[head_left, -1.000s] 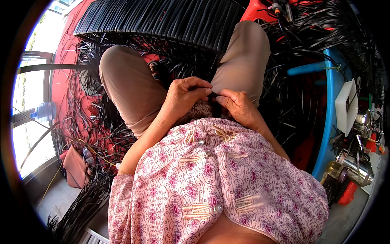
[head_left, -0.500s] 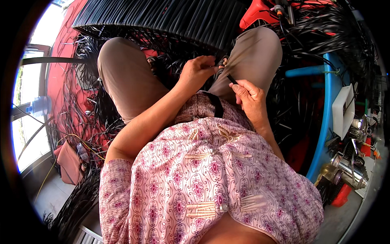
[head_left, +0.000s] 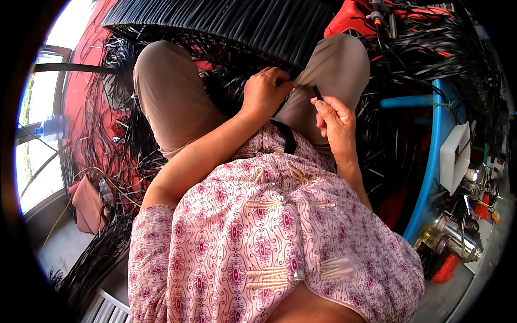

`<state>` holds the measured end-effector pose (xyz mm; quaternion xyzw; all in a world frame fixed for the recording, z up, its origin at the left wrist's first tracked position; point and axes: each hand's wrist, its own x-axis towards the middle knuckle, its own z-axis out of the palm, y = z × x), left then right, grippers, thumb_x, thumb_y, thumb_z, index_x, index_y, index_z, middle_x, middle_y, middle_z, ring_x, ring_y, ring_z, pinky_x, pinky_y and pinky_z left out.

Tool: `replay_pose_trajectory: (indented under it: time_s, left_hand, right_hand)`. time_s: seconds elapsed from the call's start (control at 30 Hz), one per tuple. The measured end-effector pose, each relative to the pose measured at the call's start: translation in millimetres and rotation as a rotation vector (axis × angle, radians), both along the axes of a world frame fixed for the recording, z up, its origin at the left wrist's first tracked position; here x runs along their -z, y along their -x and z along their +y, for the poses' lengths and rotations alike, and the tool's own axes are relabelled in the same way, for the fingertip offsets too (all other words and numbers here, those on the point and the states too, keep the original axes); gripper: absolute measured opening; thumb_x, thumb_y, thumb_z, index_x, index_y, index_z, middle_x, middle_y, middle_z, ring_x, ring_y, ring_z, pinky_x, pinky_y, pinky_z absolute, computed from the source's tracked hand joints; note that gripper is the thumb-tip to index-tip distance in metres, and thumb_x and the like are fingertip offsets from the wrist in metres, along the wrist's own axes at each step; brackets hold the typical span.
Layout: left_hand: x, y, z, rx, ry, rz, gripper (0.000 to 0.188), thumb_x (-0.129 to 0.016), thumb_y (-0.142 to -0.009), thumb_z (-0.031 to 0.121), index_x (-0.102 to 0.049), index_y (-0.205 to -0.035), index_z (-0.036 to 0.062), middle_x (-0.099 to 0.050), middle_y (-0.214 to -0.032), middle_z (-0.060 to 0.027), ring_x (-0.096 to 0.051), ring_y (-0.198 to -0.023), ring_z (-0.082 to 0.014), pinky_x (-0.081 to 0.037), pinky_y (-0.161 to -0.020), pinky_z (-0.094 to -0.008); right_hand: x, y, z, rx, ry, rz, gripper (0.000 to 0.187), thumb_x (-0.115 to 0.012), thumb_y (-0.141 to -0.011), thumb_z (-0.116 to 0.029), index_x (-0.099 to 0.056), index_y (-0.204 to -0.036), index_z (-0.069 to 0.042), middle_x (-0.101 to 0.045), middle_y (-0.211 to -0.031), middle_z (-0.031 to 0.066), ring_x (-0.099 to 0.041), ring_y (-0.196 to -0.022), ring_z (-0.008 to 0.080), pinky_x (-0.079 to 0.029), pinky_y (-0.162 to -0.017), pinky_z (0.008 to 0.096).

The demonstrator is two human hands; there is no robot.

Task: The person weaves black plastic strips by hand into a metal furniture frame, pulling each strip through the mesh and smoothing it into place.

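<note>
My right hand [head_left: 336, 119] is closed, with thumb and forefinger pinching a short black strip [head_left: 316, 93] whose end points up and away from me. Just left of it, above my lap, my left hand [head_left: 266, 95] is closed too, fingertips pressed together. Whatever it pinches, if anything, is too small to make out. The two hands are apart. Beyond them stands a wide frame [head_left: 226, 24] wound closely with flat black bands. My knees, in brown trousers, rise on either side of my hands.
Loose black strips [head_left: 452, 54] lie heaped around. A red plastic piece [head_left: 350, 21] sits at the far right. To my right are a blue tub-like edge [head_left: 431, 156], a white plastic box [head_left: 455, 156] and a steel flask [head_left: 460, 234]. A pink cloth item [head_left: 87, 204] is at left.
The black strip in my right hand has tipped more upright. My left hand has shifted slightly, its fingertips now closer together. The whole view has shifted a little.
</note>
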<state>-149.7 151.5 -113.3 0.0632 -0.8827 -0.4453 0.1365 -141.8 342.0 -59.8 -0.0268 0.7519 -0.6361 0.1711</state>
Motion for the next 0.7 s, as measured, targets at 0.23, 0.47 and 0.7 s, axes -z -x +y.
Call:
replay_pose_trajectory:
  time_s: [0.23,0.47,0.7]
  left_hand:
    - [2.5,6.9,4.6,-0.065,0.099,0.083,0.027,-0.078,-0.076,0.028,-0.069,-0.081,0.0027,-0.068,-0.081,-0.012,-0.066,-0.072,-0.0287,-0.052,-0.066,-0.0364]
    - [2.7,5.3,4.2,-0.043,0.114,0.103,0.023,-0.076,-0.078,0.026,-0.07,-0.083,0.0041,-0.068,-0.082,-0.0111,-0.067,-0.074,-0.03,-0.053,-0.065,-0.0375]
    - [2.1,4.2,5.7,0.011,0.102,0.148,0.016,-0.074,-0.079,0.018,-0.069,-0.084,0.0042,-0.067,-0.08,-0.0108,-0.067,-0.071,-0.0287,-0.052,-0.063,-0.0353]
  right_hand:
    - [1.4,1.5,-8.0,0.011,0.043,-0.037,0.02,-0.064,-0.095,-0.022,-0.071,-0.097,-0.003,-0.053,-0.059,-0.0032,-0.042,-0.046,0.0022,-0.033,-0.042,0.0179]
    - [-1.8,2.0,-8.1,-0.009,0.05,-0.034,0.021,-0.063,-0.095,-0.022,-0.071,-0.097,-0.002,-0.053,-0.059,-0.0029,-0.042,-0.046,0.002,-0.033,-0.042,0.0177]
    - [-2.5,3.2,-10.1,-0.014,0.071,-0.038,0.021,-0.063,-0.095,-0.022,-0.071,-0.098,-0.003,-0.052,-0.059,-0.0033,-0.041,-0.046,0.0021,-0.032,-0.042,0.0179]
